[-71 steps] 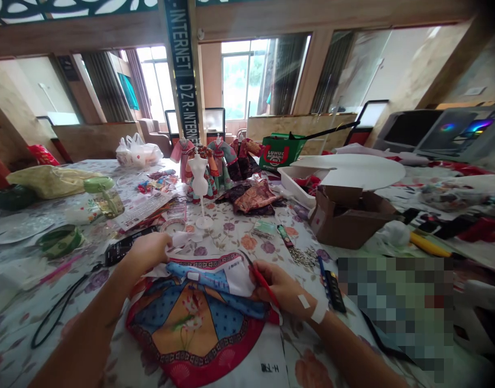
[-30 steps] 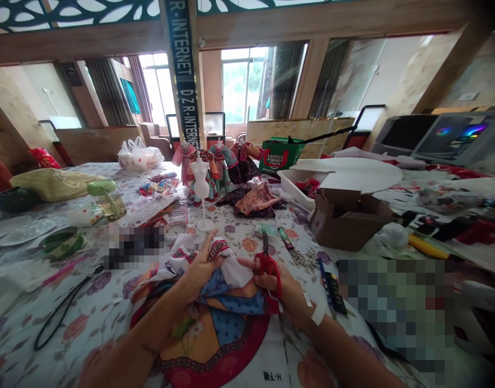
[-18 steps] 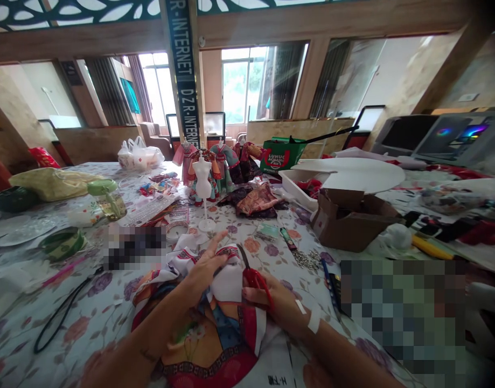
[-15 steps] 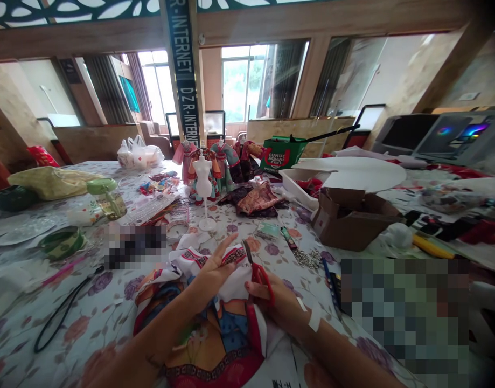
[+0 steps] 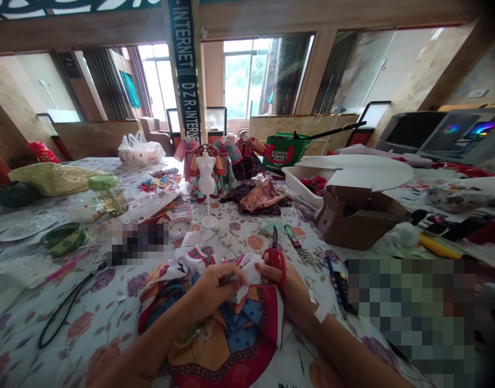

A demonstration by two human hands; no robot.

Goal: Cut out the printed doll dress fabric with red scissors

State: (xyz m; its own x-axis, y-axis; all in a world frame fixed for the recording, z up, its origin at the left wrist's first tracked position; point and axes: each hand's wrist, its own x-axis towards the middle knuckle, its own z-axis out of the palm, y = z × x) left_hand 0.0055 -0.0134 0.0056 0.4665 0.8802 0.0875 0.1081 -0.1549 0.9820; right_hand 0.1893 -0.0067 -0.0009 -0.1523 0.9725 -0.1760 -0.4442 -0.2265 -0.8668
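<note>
A printed fabric piece (image 5: 247, 323) in red, orange, blue and white lies bunched on the table in front of me. My left hand (image 5: 218, 285) is closed, its bent fingers gripping the white part near the patterned band. In my right hand (image 5: 285, 280) is a pair of scissors (image 5: 276, 261) with red handles, its dark blades pointing up and away from the fabric. The right thumb and finger also touch the white edge of the fabric. White strips of tape are stuck on the right wrist.
A small white dress form (image 5: 207, 175) stands beyond the fabric, before several dressed miniature forms. On the right sit a brown cardboard box (image 5: 352, 218) and a white tray (image 5: 301, 188). To the left are a green-lidded jug (image 5: 107, 194) and a green tape roll (image 5: 63, 238).
The scissors have moved right and turned upright, off the fabric's white edge. My left hand has gone from stretched fingers to curled ones, lower on the fabric. The view shifted slightly.
</note>
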